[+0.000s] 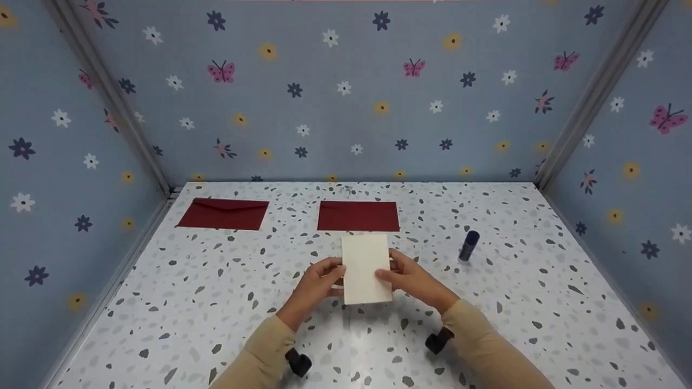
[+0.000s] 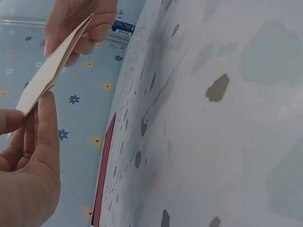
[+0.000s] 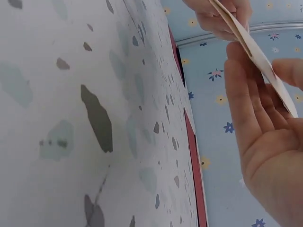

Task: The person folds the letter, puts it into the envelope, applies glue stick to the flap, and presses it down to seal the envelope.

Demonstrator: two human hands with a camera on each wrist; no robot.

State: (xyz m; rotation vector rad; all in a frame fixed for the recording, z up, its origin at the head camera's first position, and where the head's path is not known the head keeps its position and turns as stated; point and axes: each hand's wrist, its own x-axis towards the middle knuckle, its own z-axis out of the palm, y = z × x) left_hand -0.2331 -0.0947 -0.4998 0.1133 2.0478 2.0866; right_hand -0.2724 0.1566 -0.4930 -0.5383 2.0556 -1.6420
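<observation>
A folded cream paper (image 1: pixel 366 265) is held up above the table between both hands. My left hand (image 1: pixel 318 281) pinches its left edge, thumb on the near face and fingers behind. On the opposite edge, my right hand (image 1: pixel 419 281) grips with the thumb laid over the front and the fingers at the back. Seen edge-on in the left wrist view, the folded paper (image 2: pixel 52 71) shows more than one layer, slightly parted along one side. In the right wrist view, the fingers (image 3: pixel 244 101) of my right hand extend behind the paper (image 3: pixel 265 66).
Just beyond the paper lies a dark red envelope (image 1: pixel 358 216). Another red envelope (image 1: pixel 224 214), its flap side up, is at the far left. A glue stick (image 1: pixel 468 246) with a dark blue cap stands right of my right hand. Flowered walls enclose the speckled table (image 1: pixel 540 324).
</observation>
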